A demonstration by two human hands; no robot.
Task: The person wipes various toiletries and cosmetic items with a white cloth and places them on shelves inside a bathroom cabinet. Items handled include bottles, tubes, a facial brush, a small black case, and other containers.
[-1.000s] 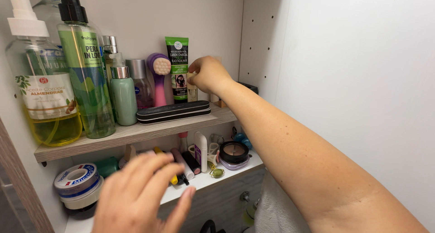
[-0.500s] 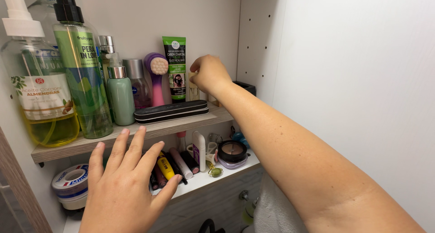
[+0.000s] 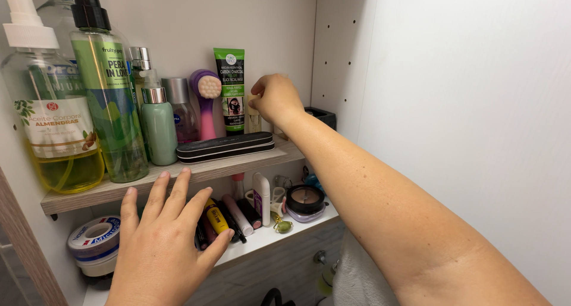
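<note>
1. Right hand (image 3: 275,98) pinches a small pale item beside the green tube (image 3: 230,89), at the wooden shelf's (image 3: 178,175) back.
2. Left hand (image 3: 160,246) hovers released, fingers spread, below that shelf.
3. Placing seems underway; letting go calls for steadiness.

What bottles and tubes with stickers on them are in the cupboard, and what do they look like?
Oil bottle: upper shelf, far left; clear, yellow liquid, white pump, pale label.
Green pump bottle: beside it; tall, black pump, green label.
Mint bottle: next right; small, silver collar.
Green tube: upright at the back, by the right hand; green, black and white.
Tape roll: lower shelf, left, beside the left hand; white and blue.
</note>
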